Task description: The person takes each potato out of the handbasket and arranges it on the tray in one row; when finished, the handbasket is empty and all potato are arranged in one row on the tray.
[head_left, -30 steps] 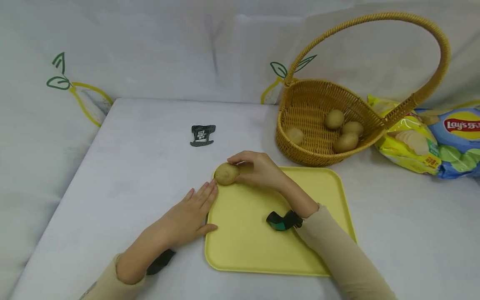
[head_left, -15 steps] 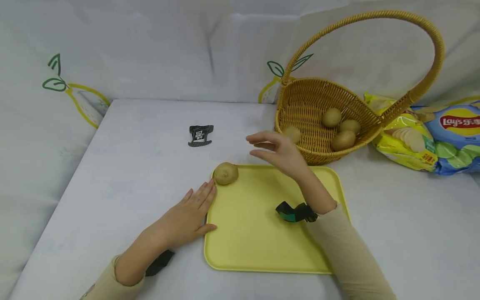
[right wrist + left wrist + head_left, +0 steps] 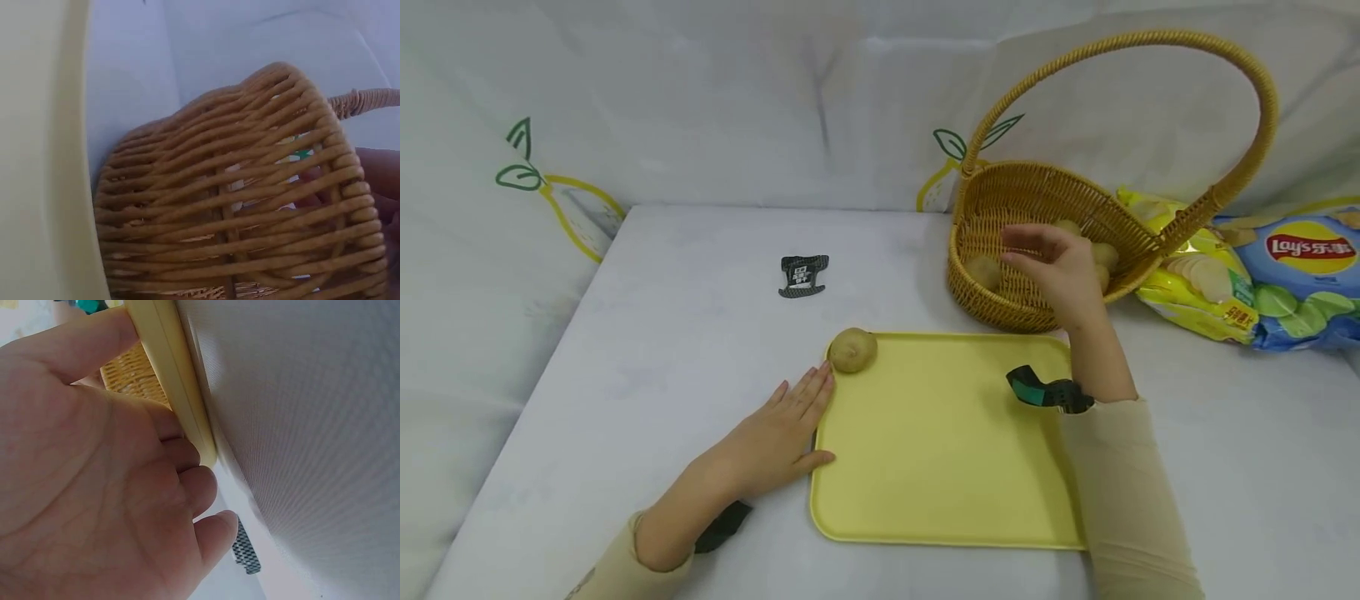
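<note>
My left hand (image 3: 782,437) lies with its fingers straight against the left edge of a yellow tray (image 3: 925,467). In the left wrist view, the fingertips and thumb of this hand (image 3: 106,481) touch the tray's rim (image 3: 178,381). A round tan-brown kiwi-like fruit (image 3: 853,350) sits in the tray's far left corner. Above the wicker basket (image 3: 1000,312) is my right hand (image 3: 1063,271), holding nothing, thumb and fingers apart. Several similar fruits (image 3: 983,271) lie inside, partly hidden by that hand. The right wrist view shows the basket's woven wall (image 3: 237,206) close up, the hand mostly behind it.
The basket's tall looped handle (image 3: 1150,37) arches over it. Yellow (image 3: 1206,287) and blue (image 3: 1307,267) chip bags lean beside it at the right. A small black packet (image 3: 803,276) lies on the white table (image 3: 662,358) behind the tray.
My right hand has let go of the fruit in the tray's corner and moved right and away from me, over the basket. The left hand stays at the tray's edge.
</note>
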A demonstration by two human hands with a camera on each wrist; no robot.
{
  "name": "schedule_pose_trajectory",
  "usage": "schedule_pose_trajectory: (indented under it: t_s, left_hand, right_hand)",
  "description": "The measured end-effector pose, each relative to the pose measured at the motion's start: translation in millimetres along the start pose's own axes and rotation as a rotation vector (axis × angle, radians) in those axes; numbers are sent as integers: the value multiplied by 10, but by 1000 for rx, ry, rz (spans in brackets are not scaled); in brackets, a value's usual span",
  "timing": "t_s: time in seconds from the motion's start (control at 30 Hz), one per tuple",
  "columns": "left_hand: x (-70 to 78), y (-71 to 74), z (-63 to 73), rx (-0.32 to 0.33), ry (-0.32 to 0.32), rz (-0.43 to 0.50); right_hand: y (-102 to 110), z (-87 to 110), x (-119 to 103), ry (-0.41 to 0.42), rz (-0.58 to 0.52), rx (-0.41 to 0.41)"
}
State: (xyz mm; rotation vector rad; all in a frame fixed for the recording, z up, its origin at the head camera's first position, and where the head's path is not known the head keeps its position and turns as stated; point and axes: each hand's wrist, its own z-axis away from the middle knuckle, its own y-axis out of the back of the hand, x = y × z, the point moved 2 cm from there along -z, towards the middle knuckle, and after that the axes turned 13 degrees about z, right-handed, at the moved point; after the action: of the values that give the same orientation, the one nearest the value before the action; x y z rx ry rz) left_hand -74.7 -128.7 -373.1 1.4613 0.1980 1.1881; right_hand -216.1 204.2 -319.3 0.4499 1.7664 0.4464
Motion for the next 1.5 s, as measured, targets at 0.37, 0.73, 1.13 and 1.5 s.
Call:
schedule_pose_trajectory:
  t_s: [0.37, 0.73, 1.13, 1.5]
  left_hand:
    - [-9, -23, -15, 4, -13, 4]
    - [-8, -11, 30, 10, 14, -7]
    - [-5, -16, 37, 30, -4, -9]
    - [17, -6, 12, 19, -13, -2]
  right_hand:
    - [17, -169, 88, -123, 196, -273]
    - [-90, -263, 115, -94, 287, -455]
    - [-122, -268, 142, -106, 368, -524]
    - [-86, -233, 127, -112, 440, -479]
